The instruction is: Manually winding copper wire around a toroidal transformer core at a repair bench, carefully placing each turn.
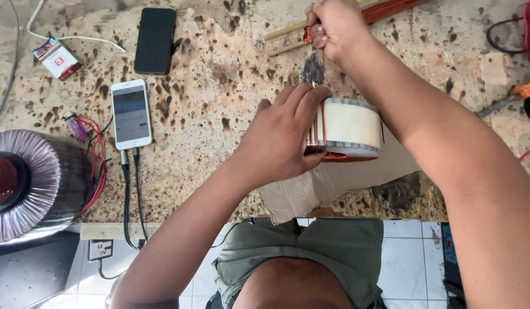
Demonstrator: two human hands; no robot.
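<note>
My left hand grips the left side of a ring-shaped coil core wrapped in pale tape, with copper wire turns showing at its left edge and underside. The core rests on a piece of brown cardboard on the stained workbench. My right hand is raised farther back, closed around a wooden winding stick loaded with copper wire. A thin wire runs from it down towards the core.
A large finished toroidal coil with red leads sits at the left edge. A white phone on cables, a black phone, a small box and a lighter lie on the bench. Tools lie at far right.
</note>
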